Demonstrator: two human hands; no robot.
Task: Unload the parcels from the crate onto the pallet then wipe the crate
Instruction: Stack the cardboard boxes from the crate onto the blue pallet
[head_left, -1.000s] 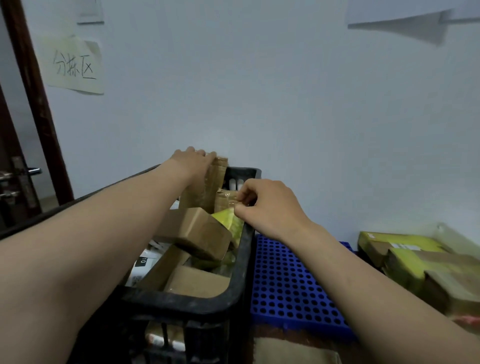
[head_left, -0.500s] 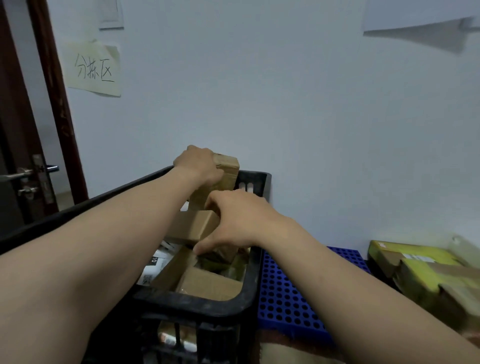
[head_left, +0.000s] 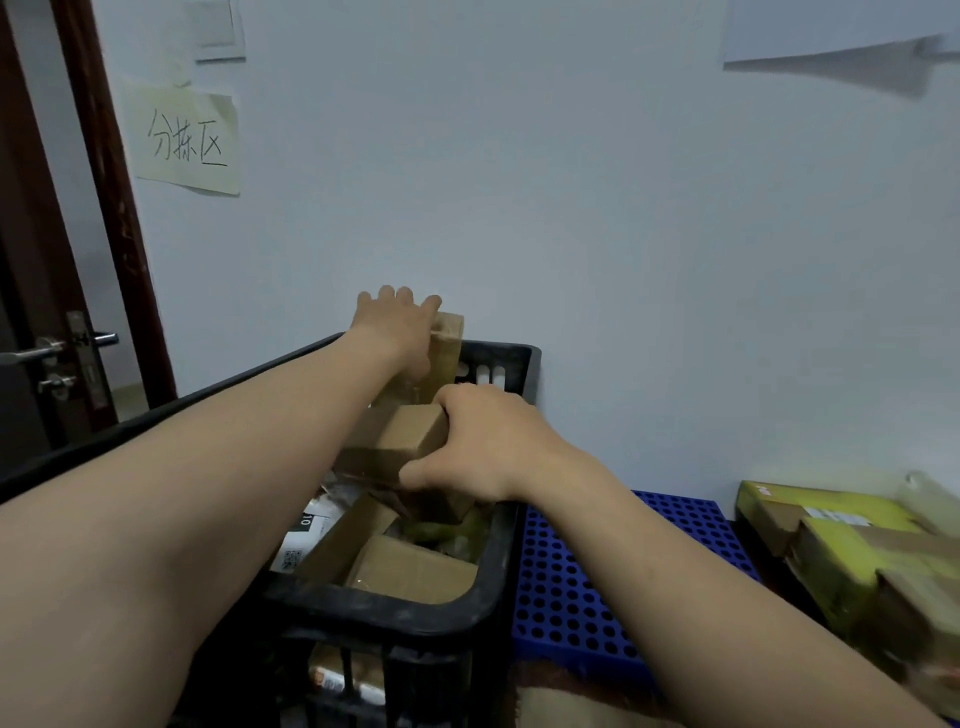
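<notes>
Right now the right hand (head_left: 483, 447) has the work: its fingers are curled over the top edge of a brown box (head_left: 395, 441) and the thumb is tucked under the near face, so it grips the box by its right-hand end. The box sits tilted on top of the other parcels inside the black crate (head_left: 511, 540), with its long axis running roughly across the crate, from the left forearm towards the right hand.

The left hand (head_left: 400, 332) reaches further, to the far end of the crate, where it rests on an upright parcel (head_left: 448, 348) that stands taller than the rim. Its fingers (head_left: 397, 297) are spread and fairly straight over the top; whether the thumb hooks round the side I cannot tell.

What matters for the coming move is that the blue pallet (head_left: 571, 582) lies to the right, just beside the crate, on the right hand's own side. So the right arm is the nearer one, and the box probably needs only a lift over the rim and a short swing rightwards. Yellow-green parcels (head_left: 831, 545) already occupy the pallet's far right, while the holed part next to the crate is bare. A flat carton (head_left: 410, 571) and more parcels remain below, so the unloading looks unfinished and the wiping has not begun.
</notes>
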